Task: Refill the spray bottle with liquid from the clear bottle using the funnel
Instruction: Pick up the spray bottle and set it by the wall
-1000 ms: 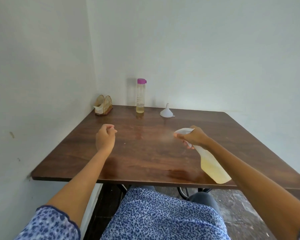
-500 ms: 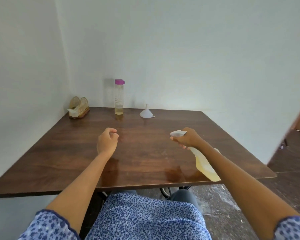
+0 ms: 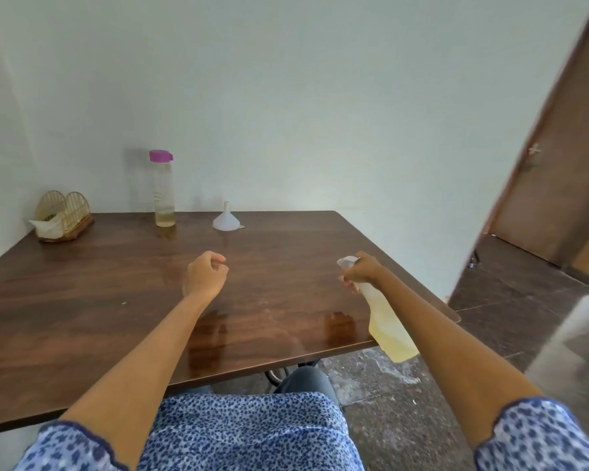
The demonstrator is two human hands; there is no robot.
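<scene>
I have the spray bottle [image 3: 386, 321] in my right hand [image 3: 363, 270], fingers curled round its neck just under the white spray head [image 3: 347, 262], which pokes out ahead of my knuckles. The body hangs back and down from the grasp, tilted toward me over the near right edge of the table [image 3: 82, 317], off the surface entirely. It shows a pale yellowish tint, but I cannot tell how much liquid sits inside.

As I judge it, the refill has barely begun. The spray head looks to be on the bottle, so it has yet to come off. Well beyond my grip, at the far side of the table, the funnel [image 3: 225, 219] rests mouth down with its spout pointing up, untouched. Further left of it stands the clear bottle [image 3: 164, 192], upright, its purple cap [image 3: 160, 155] in place and a shallow layer of yellowish liquid at the bottom. Opening both bottles, seating the funnel and pouring are all left.

My left hand [image 3: 204, 274] hovers above the table, level with the right and well apart from it, fingers loosely curled and holding nothing.

Off in the far left corner sits a small wire napkin holder [image 3: 63, 214].
</scene>
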